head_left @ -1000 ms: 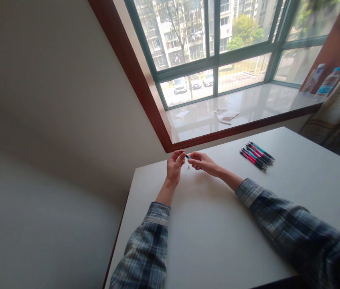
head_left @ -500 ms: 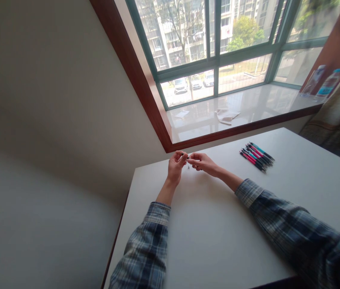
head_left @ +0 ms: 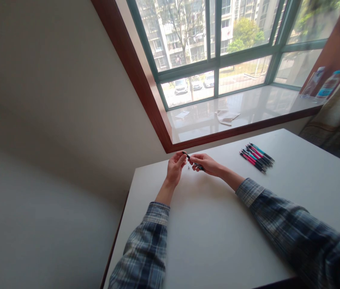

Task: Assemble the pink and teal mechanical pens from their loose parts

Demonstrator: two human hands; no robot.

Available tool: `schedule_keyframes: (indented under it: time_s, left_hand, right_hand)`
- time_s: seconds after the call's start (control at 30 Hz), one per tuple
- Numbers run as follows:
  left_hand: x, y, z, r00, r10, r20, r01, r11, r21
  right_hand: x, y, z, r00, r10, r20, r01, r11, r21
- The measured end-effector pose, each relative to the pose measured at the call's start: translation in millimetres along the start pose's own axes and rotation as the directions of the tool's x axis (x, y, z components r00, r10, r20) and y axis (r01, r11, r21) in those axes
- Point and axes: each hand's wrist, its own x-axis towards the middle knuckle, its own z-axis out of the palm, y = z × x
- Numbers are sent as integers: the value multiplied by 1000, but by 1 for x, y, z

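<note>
Near the table's far left edge, my left hand (head_left: 175, 168) and my right hand (head_left: 204, 162) are close together. A slim dark pen (head_left: 199, 166) slants between them. My left thumb and fingers pinch its upper black end, and my right fingers are closed round the lower part. Whether the pen is one piece or two parts held end to end, I cannot tell. Below the fingers a tiny pale piece (head_left: 188, 167) shows at the tabletop, too small to name.
Several pens (head_left: 256, 158) in pink, turquoise and black lie side by side on the white table (head_left: 212, 233). Behind it, a windowsill (head_left: 194, 130) bears a crumpled cloth (head_left: 226, 117) and a bottle (head_left: 328, 86). A wall (head_left: 67, 120) rises at the left.
My right hand has turned a little and moved slightly right, so more of the dark pen shows under its fingers and between the hands. My left hand has barely moved.
</note>
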Motion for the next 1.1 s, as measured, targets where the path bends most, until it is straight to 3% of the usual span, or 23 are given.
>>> schedule_keyframes:
  time_s: [0.23, 0.43, 0.73, 1.1]
  left_hand:
    - [-3, -1, 4, 1000, -6, 17, 6, 1000, -16]
    - [-1, 0, 5, 999, 3, -35, -5, 997, -73]
    - [0, -3, 3, 994, 72, -78, -70, 997, 30]
    - [1, -6, 7, 981, 163, -103, -158, 986, 59]
  right_hand:
    - [2, 2, 3, 999, 28, -25, -29, 1000, -12]
    - [3, 2, 4, 997, 71, -32, -69, 997, 39]
    - [3, 5, -1, 999, -14, -34, 11, 997, -71]
    - [5, 8, -3, 997, -10, -70, 7, 999, -47]
